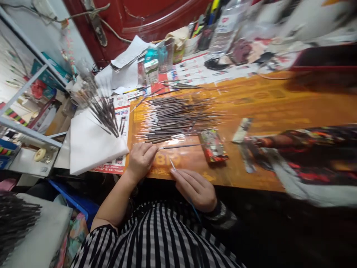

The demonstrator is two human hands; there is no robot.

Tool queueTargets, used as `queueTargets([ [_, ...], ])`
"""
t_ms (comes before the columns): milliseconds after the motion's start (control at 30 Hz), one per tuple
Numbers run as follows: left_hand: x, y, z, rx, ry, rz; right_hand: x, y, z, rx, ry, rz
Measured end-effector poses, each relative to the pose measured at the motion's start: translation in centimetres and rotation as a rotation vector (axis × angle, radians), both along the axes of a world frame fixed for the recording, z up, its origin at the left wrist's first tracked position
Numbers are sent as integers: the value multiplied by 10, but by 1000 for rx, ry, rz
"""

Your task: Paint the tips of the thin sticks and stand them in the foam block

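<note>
I see the left hand (143, 158) turned back-up, fingers curled in a pinch toward the right hand (198, 190). The left forearm (117, 201), bare, slants up to it from the elbow, below and to its left. The right hand sits nearer the body, well apart from its partner, its long fingers (188, 180) drawn together, angled leftward; a striped cuff (224, 216) covers the right wrist.

Thin, straight, dark-grey, whitish-ended wooden-looking sticks (167, 120); flat, glossy orange tabletop (259, 102); thick white rectangular foam block (89, 149); black-and-pale-grey striped cloth shirt (158, 238).
</note>
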State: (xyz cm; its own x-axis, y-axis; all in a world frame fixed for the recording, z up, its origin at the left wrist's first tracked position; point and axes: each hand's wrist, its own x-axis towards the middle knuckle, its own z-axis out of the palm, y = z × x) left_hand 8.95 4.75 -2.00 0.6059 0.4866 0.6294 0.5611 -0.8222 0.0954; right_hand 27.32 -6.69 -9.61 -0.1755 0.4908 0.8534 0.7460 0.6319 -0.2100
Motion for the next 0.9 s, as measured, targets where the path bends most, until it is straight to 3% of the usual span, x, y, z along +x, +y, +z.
queueTargets([
  [167, -49, -7, 19, 30, -70, 78, 3, -1, -2, 18, -3, 51],
  [367, -97, 12, 27, -95, -293, 355, 1, 1, -2, 59, -24, 41],
  [467, -103, 30, 25, -187, -372, 457, 1, 1, -1, 66, -39, 29],
  [600, -102, 45, 20, -118, -333, 531, 1, 1, 3, 59, -38, 29],
  [900, -100, 49, 10, -213, -246, 625, 1, -1, 3, 57, -37, 29],
])
